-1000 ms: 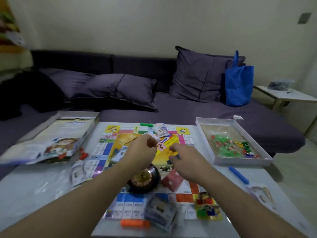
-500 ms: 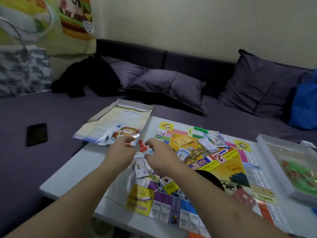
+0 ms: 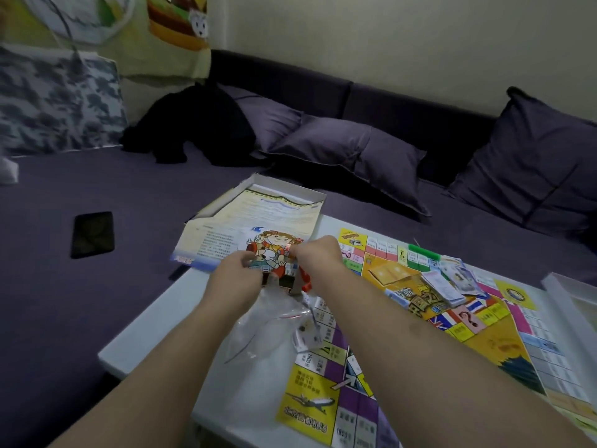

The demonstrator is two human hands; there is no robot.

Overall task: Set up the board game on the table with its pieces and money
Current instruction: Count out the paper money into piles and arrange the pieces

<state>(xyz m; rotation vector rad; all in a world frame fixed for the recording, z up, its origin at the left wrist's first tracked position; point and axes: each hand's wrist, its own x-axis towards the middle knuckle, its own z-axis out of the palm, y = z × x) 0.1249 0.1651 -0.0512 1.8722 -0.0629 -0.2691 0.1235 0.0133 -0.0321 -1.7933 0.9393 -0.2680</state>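
The colourful game board (image 3: pixel 429 321) lies open on the white table (image 3: pixel 155 331). My left hand (image 3: pixel 234 279) and my right hand (image 3: pixel 318 260) both pinch the top of a clear plastic bag (image 3: pixel 271 324) lifted above the table's left part; a few small cards (image 3: pixel 305 337) hang inside it. A red game piece (image 3: pixel 305 281) lies just under my right hand. Stacks of cards and paper money (image 3: pixel 452 282) rest on the board's middle. A green piece (image 3: pixel 423 250) lies at the board's far edge.
The game box lid (image 3: pixel 284 189) with a printed rules sheet (image 3: pixel 255 227) sits at the table's far left corner, overhanging the purple sofa (image 3: pixel 129 195). A black phone (image 3: pixel 93 233) lies on the sofa. A white box tray (image 3: pixel 562 295) stands at the right edge. Cushions (image 3: pixel 349 153) line the sofa back.
The view swung left from the board's middle. My hands moved to the table's left side, took hold of the clear bag and raised it off the table.
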